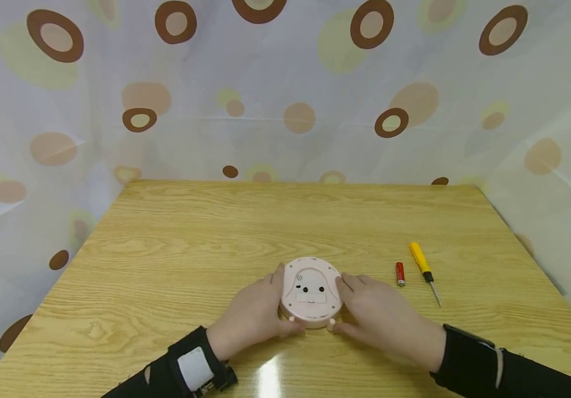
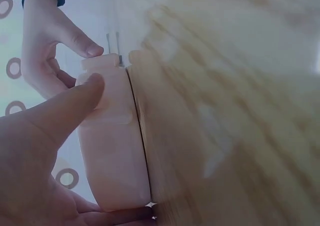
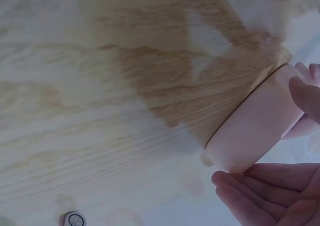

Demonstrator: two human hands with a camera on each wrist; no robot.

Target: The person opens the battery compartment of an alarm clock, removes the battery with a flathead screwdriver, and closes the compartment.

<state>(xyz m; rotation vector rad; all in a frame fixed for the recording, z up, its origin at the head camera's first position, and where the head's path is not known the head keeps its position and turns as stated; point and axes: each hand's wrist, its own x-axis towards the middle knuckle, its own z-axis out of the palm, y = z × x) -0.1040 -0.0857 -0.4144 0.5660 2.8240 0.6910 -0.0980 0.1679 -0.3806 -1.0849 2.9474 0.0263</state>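
Note:
A round pale pink alarm clock lies face down on the table, its back upward. Two black knobs, a small black switch, a cluster of speaker holes and a rectangular battery cover show on that back. My left hand holds the clock's left side, thumb by one short foot at the near edge. On the opposite side my right hand grips the rim, its thumb near the other foot. In the left wrist view the clock stands between both hands; the right wrist view shows its side wall. The dial is hidden underneath.
To the right of the clock lies a red battery. Beside it is a screwdriver with a yellow and black handle, its tip toward me. The wood-grain table meets a patterned curtain at the back and sides.

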